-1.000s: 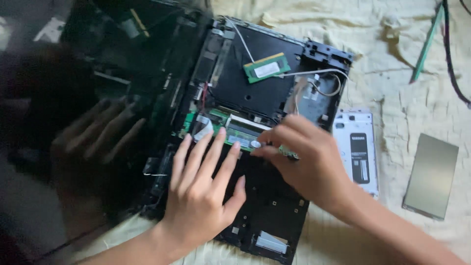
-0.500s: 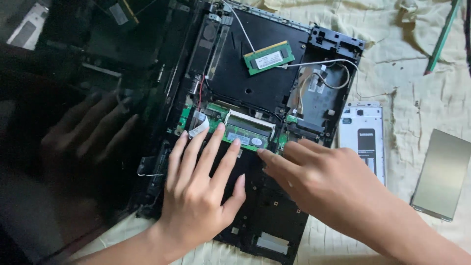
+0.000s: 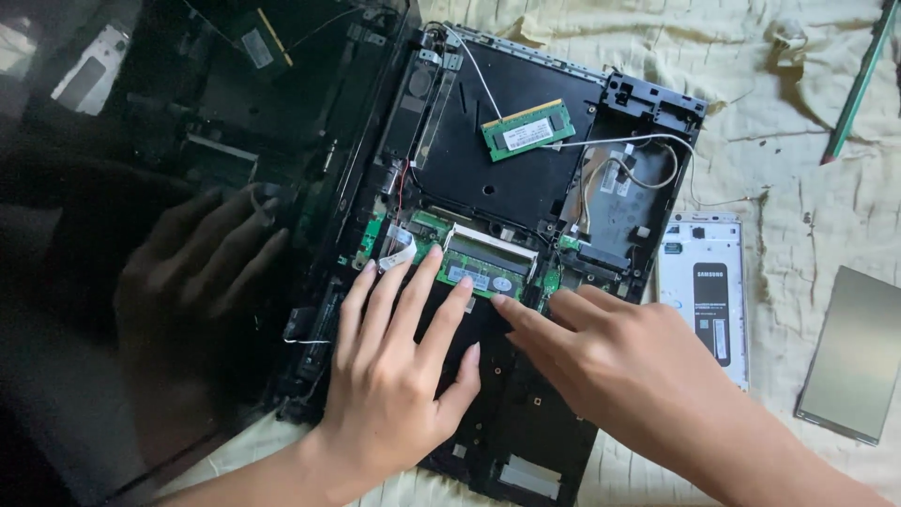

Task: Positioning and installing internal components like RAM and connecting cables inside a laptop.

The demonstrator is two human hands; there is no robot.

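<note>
An opened black laptop base (image 3: 526, 188) lies on a pale cloth with its inner board bare. A green memory module (image 3: 483, 272) sits in its slot near the middle. My left hand (image 3: 399, 376) lies flat on the base, fingers spread, fingertips touching the module's lower edge. My right hand (image 3: 601, 361) comes from the right, its index finger pointing at the module's right end. Neither hand holds anything. A second green memory module (image 3: 527, 129) lies loose on the black panel further up.
The glossy dark laptop screen (image 3: 169, 235) lies open at the left and mirrors my hand. A white phone frame (image 3: 709, 291) and a grey flat panel (image 3: 856, 352) lie at the right. A green pen-like tool (image 3: 859, 84) rests at the top right.
My right hand has pulled back down and to the right off the seated module, which now shows fully. The left hand has barely moved.
</note>
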